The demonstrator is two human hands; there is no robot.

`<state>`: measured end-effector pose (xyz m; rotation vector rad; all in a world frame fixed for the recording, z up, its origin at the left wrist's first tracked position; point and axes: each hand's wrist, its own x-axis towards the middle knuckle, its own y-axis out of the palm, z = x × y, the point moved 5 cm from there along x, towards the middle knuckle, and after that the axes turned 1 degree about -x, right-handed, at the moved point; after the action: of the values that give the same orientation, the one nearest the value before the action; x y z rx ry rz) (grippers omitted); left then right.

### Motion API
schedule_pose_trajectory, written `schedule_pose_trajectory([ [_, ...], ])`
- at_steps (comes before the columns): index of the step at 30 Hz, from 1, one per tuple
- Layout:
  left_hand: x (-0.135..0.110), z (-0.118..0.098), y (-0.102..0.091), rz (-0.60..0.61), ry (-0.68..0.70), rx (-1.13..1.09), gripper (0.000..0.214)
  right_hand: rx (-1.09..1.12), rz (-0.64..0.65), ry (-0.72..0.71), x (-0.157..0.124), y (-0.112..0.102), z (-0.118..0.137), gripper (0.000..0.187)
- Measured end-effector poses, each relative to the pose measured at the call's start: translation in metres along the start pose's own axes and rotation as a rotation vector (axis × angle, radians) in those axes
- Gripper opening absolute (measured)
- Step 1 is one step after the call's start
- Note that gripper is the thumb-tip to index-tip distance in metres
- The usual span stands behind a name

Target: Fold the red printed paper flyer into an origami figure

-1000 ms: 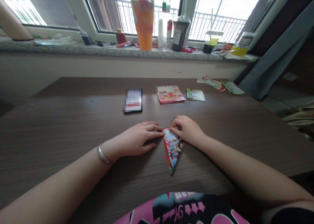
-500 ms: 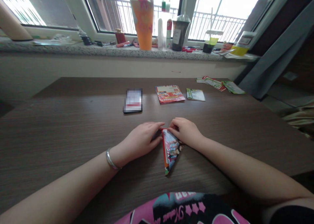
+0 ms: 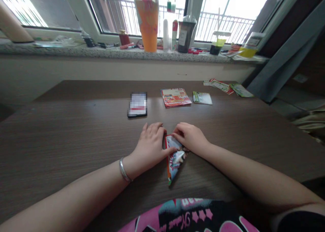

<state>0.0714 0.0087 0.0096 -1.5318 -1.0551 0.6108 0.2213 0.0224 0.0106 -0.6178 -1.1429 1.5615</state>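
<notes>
A sheet of glossy printed paper, folded into a narrow triangle [image 3: 174, 164], lies on the table in front of me, its point towards me. Red and orange edging runs down its left side. My left hand [image 3: 151, 145] is at the left edge, thumb laid across the top face and index finger at the upper left corner. With fingers curled, my right hand [image 3: 190, 135] pinches the upper right part, the thumb on top. The fingertips under that hand are partly hidden. A silver bangle [image 3: 124, 170] circles the left wrist.
Beyond my hands lie a phone [image 3: 137, 105], a stack of red printed leaflets [image 3: 175, 97] and a smaller stack of cards [image 3: 202, 98]. More leaflets [image 3: 241, 90] are at the far right. Cups and bottles, including a tall orange cup [image 3: 148, 25], line the windowsill [image 3: 101, 53].
My left hand has turned and its thumb has come over onto the paper's face. The folded paper has shifted slightly left and towards me. My right hand has barely moved.
</notes>
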Motion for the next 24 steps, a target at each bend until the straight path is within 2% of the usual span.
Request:
schedule_pose_trajectory([
  [6, -0.001, 0.004, -0.001, 0.014, -0.020, -0.007, 0.056, 0.078, 0.002, -0.109, 0.000, -0.001, 0.006, 0.010],
  [10, -0.001, 0.007, 0.000, 0.001, -0.014, -0.046, 0.049, 0.040, 0.022, -0.193, -0.001, 0.000, 0.009, 0.022],
  [15, -0.001, 0.010, 0.001, 0.019, -0.029, -0.061, 0.047, 0.007, 0.027, -0.193, -0.002, 0.000, 0.008, 0.026],
  [24, 0.001, 0.014, 0.000, 0.020, -0.013, -0.139, 0.038, 0.062, 0.051, -0.145, 0.002, 0.000, 0.006, 0.011],
])
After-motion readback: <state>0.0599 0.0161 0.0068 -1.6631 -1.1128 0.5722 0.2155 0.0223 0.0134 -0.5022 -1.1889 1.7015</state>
